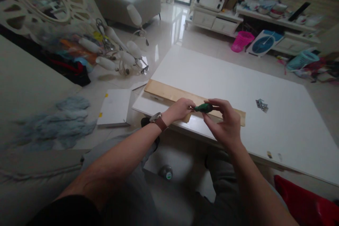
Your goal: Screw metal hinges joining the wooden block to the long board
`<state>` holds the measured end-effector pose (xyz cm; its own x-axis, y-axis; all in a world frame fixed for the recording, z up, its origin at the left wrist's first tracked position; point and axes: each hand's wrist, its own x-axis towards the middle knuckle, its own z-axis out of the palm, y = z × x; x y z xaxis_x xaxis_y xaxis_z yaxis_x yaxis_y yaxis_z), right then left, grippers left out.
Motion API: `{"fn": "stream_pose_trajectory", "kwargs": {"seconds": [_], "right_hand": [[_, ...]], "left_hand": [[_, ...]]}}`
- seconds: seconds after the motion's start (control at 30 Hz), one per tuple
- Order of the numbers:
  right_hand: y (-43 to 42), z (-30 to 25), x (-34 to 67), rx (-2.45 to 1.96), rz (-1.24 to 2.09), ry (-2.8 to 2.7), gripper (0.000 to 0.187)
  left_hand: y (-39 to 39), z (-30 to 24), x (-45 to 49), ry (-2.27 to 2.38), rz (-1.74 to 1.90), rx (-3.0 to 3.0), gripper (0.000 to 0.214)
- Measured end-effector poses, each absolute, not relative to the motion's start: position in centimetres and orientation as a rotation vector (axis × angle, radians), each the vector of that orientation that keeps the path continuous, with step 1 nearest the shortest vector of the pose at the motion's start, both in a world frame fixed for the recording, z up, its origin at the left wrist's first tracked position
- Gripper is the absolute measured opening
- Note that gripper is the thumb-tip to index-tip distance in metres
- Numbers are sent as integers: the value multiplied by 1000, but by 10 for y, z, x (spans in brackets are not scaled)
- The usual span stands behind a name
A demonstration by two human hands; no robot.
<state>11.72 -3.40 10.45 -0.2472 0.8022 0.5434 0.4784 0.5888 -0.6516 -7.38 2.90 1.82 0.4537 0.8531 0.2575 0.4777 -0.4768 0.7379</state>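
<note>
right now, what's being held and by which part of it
The right hand holds a screwdriver by its green handle, between thumb and fingers. The left hand is at the shaft end; whether it grips anything cannot be told.

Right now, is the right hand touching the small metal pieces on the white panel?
Apart. The head view shows the end of the wooden plank and a strip of white panel between the right hand and the metal pieces.
</note>
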Motion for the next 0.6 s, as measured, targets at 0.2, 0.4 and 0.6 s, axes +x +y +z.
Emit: {"fn": "stream_pose_trajectory", "kwargs": {"seconds": [0.2,0.4,0.6], "right_hand": [[-34,103,117,-1011,390,-2010,35],[-32,96,116,-1048,411,-1892,40],[-35,94,112,-1028,315,-1929,43]], "left_hand": [[24,20,-73,1213,796,2177,15],[18,28,-71,1270,746,2174,15],[15,28,-69,1287,773,2127,17]]}}
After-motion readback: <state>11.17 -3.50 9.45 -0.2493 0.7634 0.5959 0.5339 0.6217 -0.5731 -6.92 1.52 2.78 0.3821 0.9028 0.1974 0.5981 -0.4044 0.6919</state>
